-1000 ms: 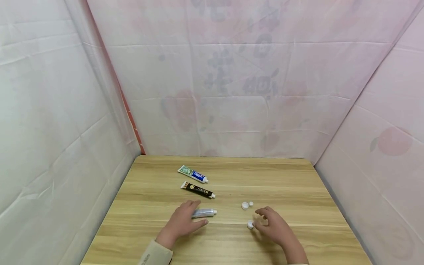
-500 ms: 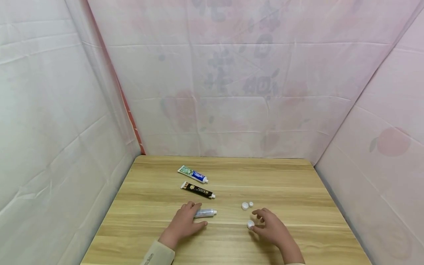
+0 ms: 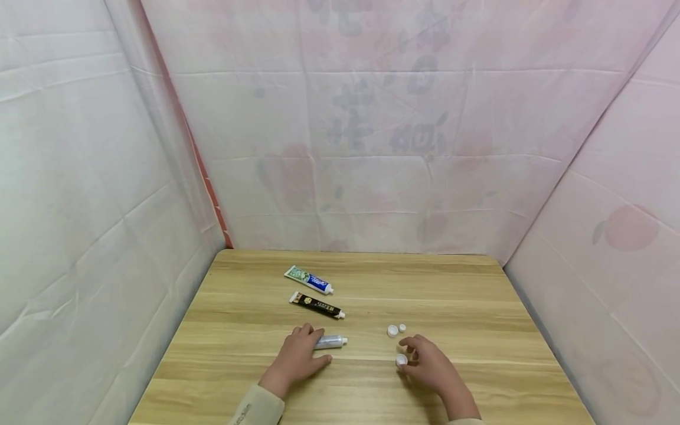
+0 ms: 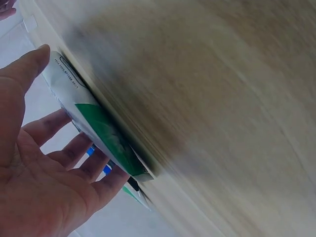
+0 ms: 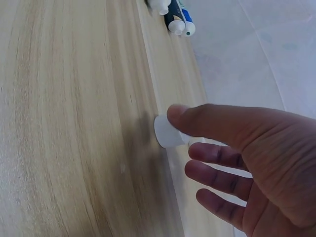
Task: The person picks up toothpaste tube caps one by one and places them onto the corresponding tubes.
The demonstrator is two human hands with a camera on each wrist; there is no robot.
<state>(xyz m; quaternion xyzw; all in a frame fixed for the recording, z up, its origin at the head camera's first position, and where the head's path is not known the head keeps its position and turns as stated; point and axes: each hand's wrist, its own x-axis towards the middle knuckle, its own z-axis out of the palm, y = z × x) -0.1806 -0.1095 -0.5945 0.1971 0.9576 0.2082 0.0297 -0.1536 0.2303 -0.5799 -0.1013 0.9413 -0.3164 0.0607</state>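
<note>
Capping stage: left hand [image 3: 295, 358] lay flat on silver tube [image 3: 330, 341]; right hand [image 3: 431, 367] pinched white cap [image 3: 401, 359], which next needed lifting to the nozzle.
</note>
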